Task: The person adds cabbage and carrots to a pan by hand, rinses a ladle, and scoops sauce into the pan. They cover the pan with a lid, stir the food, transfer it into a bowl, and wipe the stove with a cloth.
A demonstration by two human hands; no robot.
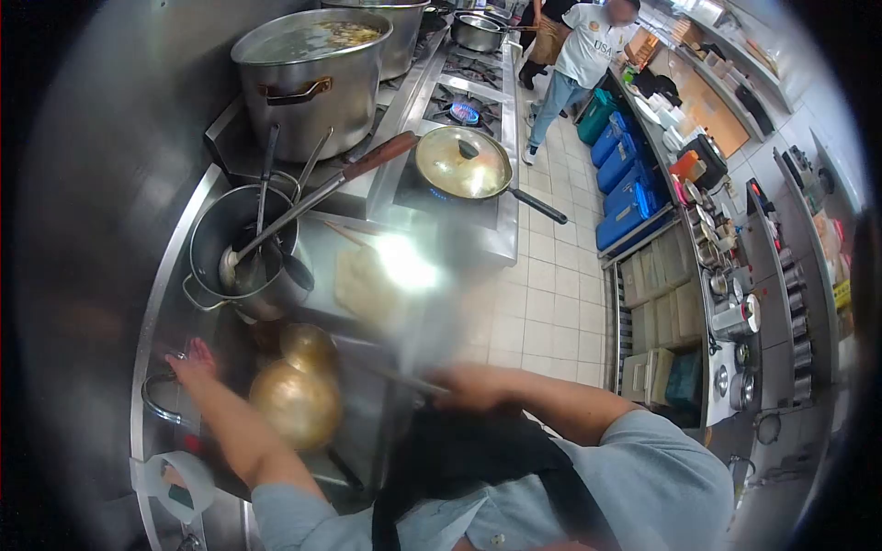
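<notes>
My left hand is stretched out at the left edge of the sink, just behind a curved metal faucet. Its fingers are apart, and whether it touches the tap is hard to tell. My right hand, smeared by motion, is closed round a long thin handle that runs left toward the sink. A small golden-brown round metal head lies near the far end of that handle; their join is blurred. Beside it in the sink is a larger golden-brown metal pan with a dark handle.
A dark pot holds several long-handled tools behind the sink. Farther back are a large stockpot, a lidded pan and a lit burner. Another person stands in the aisle. Shelves and blue bins line the right.
</notes>
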